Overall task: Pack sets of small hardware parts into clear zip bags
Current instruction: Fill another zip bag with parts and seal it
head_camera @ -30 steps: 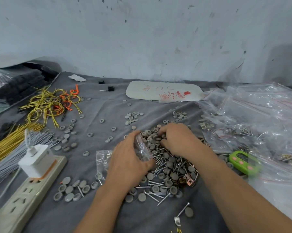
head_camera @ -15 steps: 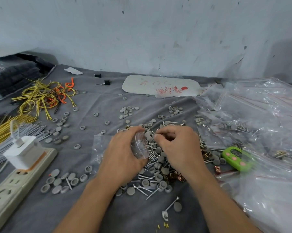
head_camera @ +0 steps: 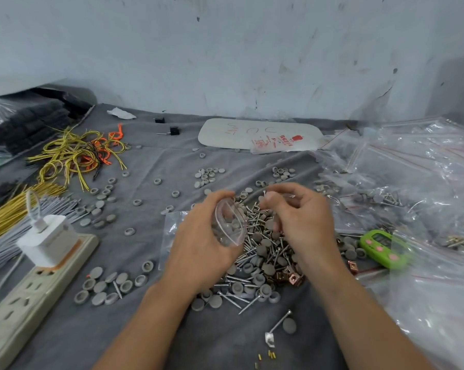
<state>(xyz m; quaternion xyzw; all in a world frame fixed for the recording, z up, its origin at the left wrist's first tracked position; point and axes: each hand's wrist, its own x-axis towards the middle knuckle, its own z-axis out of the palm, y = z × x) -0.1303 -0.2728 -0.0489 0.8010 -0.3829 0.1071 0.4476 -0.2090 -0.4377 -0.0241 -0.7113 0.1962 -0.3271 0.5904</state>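
Observation:
My left hand (head_camera: pixel 198 247) grips a small clear zip bag (head_camera: pixel 229 224) with its mouth held open toward the right; several grey caps show inside it. My right hand (head_camera: pixel 300 217) hovers just right of the bag's mouth, fingers curled, pinching small screws (head_camera: pixel 265 194) at its fingertips. Under both hands lies a heap of screws and grey round caps (head_camera: pixel 262 252), with copper clips (head_camera: pixel 289 277) at its near right edge. Another empty clear bag (head_camera: pixel 172 222) lies flat on the grey cloth (head_camera: pixel 156 329) under my left hand.
A white power strip with a charger (head_camera: pixel 38 265) lies at the left. Yellow and orange wires (head_camera: pixel 76 153) sit far left. Filled zip bags (head_camera: pixel 412 177) pile up at the right, beside a green timer (head_camera: pixel 383 248). Loose grey caps (head_camera: pixel 105 287) dot the cloth. A white card (head_camera: pixel 257 133) lies by the wall.
My right hand has lifted off the heap with screws pinched in its fingertips. My left hand has turned the bag's open mouth more toward it.

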